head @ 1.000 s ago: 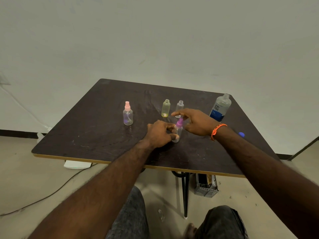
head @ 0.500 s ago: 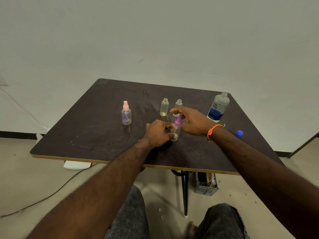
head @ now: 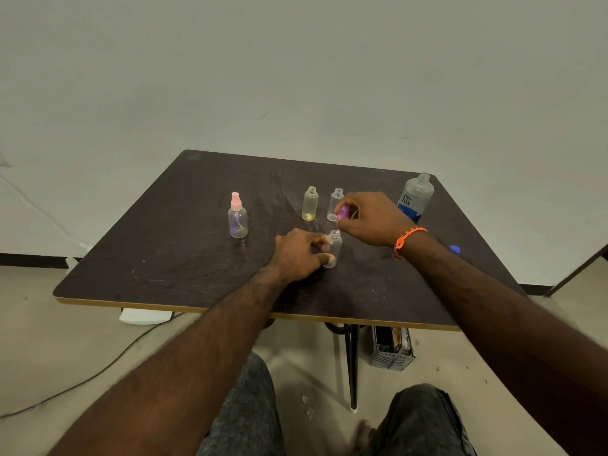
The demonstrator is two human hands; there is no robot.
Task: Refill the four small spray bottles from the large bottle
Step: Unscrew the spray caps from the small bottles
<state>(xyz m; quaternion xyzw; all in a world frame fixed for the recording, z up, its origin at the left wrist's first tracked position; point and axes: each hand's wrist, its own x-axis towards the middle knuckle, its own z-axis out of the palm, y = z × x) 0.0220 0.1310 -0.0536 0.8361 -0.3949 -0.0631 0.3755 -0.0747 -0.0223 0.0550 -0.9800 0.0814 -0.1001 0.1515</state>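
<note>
left hand (head: pixel 297 255) grips a clear small bottle (head: pixel 332 250) upright on the table (head: pixel 184 245), neck open. right hand (head: pixel 371 217) pinches its purple spray cap (head: pixel 343 212) just above. yellow bottle (head: pixel 310 203) and another clear bottle (head: pixel 335 204) stand uncapped behind. pink-capped bottle (head: pixel 237 216) stands apart at left. large bottle (head: pixel 415 197) uncapped at right; blue cap (head: pixel 455 248) nearby. contents unclear.

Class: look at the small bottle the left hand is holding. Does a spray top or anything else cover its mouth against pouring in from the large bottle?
No. The held small bottle has a bare neck; the right hand holds its purple spray top off above it.
</note>
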